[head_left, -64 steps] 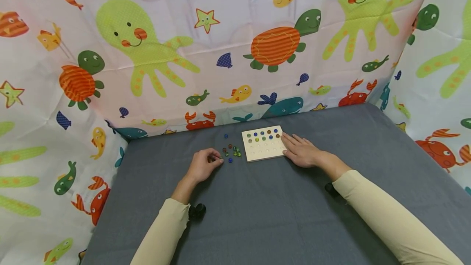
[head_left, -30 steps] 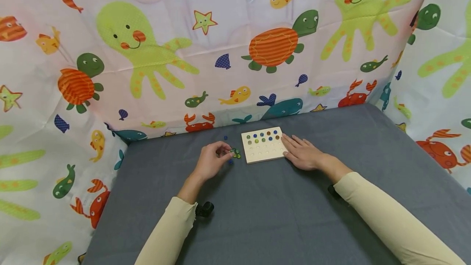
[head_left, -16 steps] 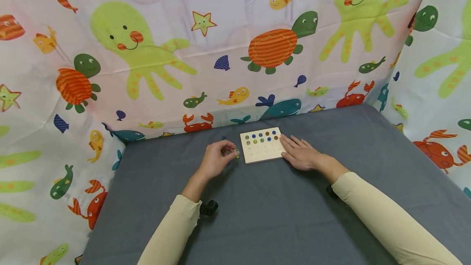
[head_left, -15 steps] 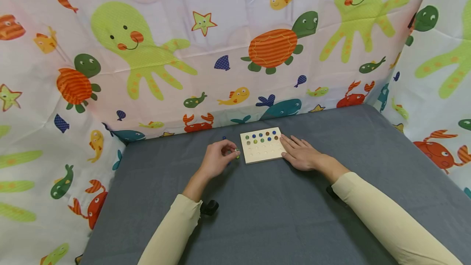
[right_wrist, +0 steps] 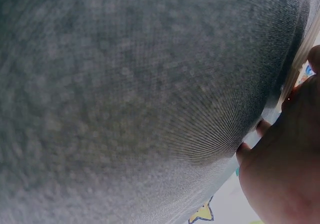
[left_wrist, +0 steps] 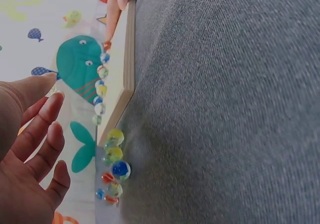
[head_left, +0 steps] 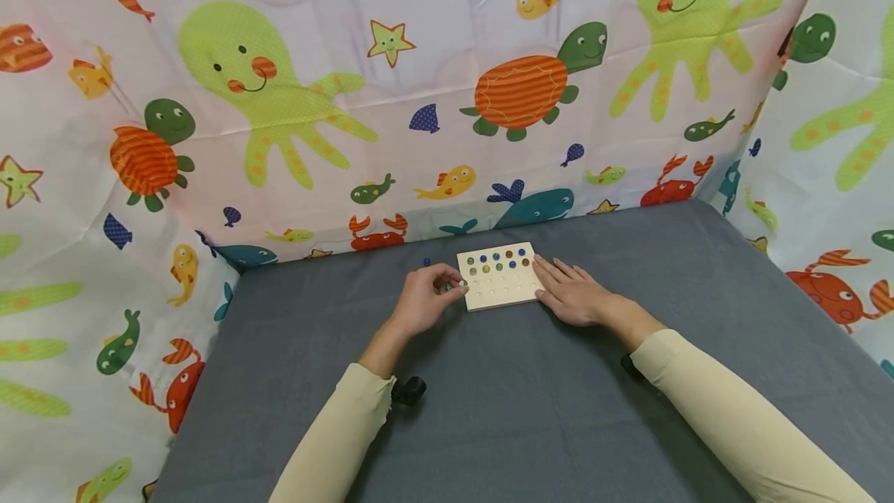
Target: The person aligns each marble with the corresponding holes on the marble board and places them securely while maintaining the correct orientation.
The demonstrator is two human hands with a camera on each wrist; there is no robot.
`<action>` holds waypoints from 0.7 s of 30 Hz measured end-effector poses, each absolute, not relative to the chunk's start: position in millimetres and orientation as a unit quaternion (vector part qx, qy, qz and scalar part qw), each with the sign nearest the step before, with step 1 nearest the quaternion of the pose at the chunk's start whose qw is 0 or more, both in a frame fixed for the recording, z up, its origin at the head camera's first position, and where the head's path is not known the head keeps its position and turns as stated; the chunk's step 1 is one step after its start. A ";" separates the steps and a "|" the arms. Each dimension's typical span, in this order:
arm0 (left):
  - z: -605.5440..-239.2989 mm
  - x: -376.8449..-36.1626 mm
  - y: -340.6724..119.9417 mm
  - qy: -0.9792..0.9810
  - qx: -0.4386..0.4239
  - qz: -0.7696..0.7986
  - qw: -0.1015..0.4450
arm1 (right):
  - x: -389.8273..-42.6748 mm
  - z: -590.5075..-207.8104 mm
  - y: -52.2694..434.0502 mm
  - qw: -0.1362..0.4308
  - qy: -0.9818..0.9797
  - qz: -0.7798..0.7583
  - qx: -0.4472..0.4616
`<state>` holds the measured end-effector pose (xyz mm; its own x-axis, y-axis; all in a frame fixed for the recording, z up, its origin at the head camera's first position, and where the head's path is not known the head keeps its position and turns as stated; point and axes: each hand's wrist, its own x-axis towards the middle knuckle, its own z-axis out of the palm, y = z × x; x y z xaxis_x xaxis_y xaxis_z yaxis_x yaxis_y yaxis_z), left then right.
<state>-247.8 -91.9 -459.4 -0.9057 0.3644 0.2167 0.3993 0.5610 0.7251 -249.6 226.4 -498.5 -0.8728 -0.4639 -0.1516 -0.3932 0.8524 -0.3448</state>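
The left hand (head_left: 433, 297) pinches a marble (left_wrist: 52, 90), loose marbles (left_wrist: 120, 169) just beside it, and the right hand (head_left: 574, 292) rests straight-fingered on the board (head_left: 501, 296).

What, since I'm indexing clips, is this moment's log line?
Left hand: pinching marble, near board | Right hand: on board's right edge | Far two rows: filled; visible rest: empty | Loose marbles: left of board

Your pale wooden board (head_left: 499, 297) lies flat, its far two rows full of glass marbles (head_left: 486, 269); you pinch another marble (left_wrist: 52, 90); loose marbles (left_wrist: 120, 169) cluster beside the board.
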 end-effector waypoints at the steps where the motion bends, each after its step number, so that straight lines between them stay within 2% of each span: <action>1: -459.2 -248.0 -90.4 -0.883 -0.219 -0.416 0.022 | -249.5 -498.2 226.7 0.115 0.955 -0.156 -0.225; 21: -460.6 -258.3 -70.6 -0.878 -0.237 -0.416 0.017 | -252.6 -499.2 228.6 0.120 0.954 -0.152 -0.231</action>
